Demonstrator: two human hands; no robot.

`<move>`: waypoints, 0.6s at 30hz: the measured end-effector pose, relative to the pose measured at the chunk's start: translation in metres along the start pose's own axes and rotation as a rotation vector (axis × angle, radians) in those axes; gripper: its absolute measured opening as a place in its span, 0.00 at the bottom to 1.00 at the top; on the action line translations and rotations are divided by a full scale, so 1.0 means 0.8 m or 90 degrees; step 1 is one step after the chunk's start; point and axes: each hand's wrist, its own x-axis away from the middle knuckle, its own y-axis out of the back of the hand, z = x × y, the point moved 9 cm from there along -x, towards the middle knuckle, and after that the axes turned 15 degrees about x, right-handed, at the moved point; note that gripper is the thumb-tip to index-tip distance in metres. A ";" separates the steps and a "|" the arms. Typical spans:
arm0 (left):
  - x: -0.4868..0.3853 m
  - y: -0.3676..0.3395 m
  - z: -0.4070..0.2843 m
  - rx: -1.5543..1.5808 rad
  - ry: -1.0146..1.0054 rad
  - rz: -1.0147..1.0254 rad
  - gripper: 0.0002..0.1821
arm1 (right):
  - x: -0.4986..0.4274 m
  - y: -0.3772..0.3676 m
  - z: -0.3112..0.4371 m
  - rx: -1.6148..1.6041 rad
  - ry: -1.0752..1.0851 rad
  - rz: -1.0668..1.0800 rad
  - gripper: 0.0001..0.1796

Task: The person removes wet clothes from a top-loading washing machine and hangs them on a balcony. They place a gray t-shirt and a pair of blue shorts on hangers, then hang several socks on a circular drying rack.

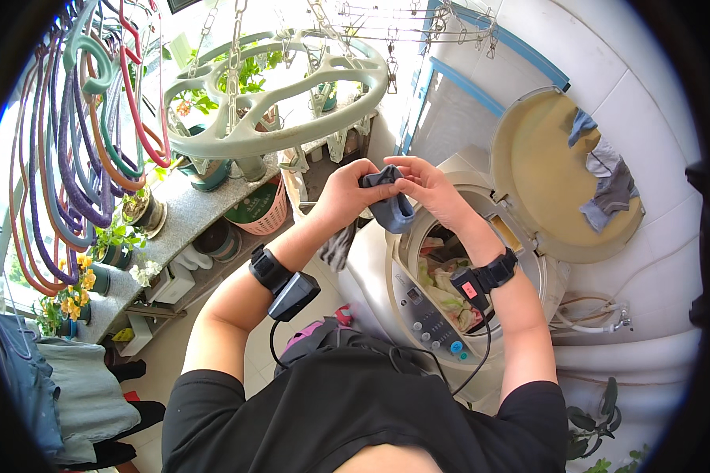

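My left hand [355,189] grips a small grey-blue sock [393,211], thumb across its top, just left of the washing machine's opening. On the sock's right edge, my right hand [423,184] touches it with thumb and fingertips; how firmly it pinches is hard to tell. Crumpled laundry [449,287] in mixed colours lies inside the open top-loading washing machine [384,290] below. Several small socks or cloth pieces [612,177] rest on its raised lid [544,177]. A pale green round clip hanger [266,133] hangs beyond my hands. A dark striped cloth [336,248] shows under my left wrist.
Coloured clothes hangers [71,154] hang at the upper left, above a stone ledge [183,219] bearing potted plants. A pink basket [266,213] stands beneath the ledge. A wire clip rack [414,32] hangs at the top. Clothes [83,390] hang lower left; a hose and tap [609,319] are at right.
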 end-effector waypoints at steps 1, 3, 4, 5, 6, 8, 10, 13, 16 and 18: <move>-0.001 0.008 0.003 -0.012 0.004 -0.012 0.16 | -0.006 -0.003 -0.004 -0.030 -0.020 -0.002 0.16; -0.005 0.021 0.001 -0.009 -0.021 -0.013 0.20 | -0.021 -0.005 -0.009 -0.087 -0.056 -0.008 0.12; -0.006 0.025 -0.002 -0.005 -0.048 0.003 0.22 | -0.026 0.000 -0.015 -0.073 -0.095 -0.028 0.10; -0.009 0.033 -0.004 -0.002 -0.068 0.001 0.20 | -0.032 0.014 -0.010 -0.059 -0.076 -0.082 0.10; -0.015 0.047 0.000 0.056 -0.054 -0.048 0.19 | -0.038 0.028 -0.005 -0.048 -0.056 -0.120 0.11; -0.028 0.070 0.007 0.069 -0.022 -0.101 0.19 | -0.047 0.051 0.018 0.018 0.054 -0.189 0.12; -0.039 0.076 -0.017 -0.104 -0.135 -0.084 0.19 | -0.059 0.048 0.019 0.277 0.026 -0.146 0.13; -0.043 0.068 -0.047 -0.141 -0.293 -0.037 0.18 | -0.066 0.055 0.027 0.396 0.042 -0.184 0.12; -0.046 0.064 -0.059 -0.089 -0.297 -0.039 0.18 | -0.064 0.056 0.036 0.389 0.076 -0.211 0.11; -0.044 0.063 -0.070 -0.146 -0.301 -0.080 0.18 | -0.062 0.052 0.040 0.392 0.085 -0.187 0.11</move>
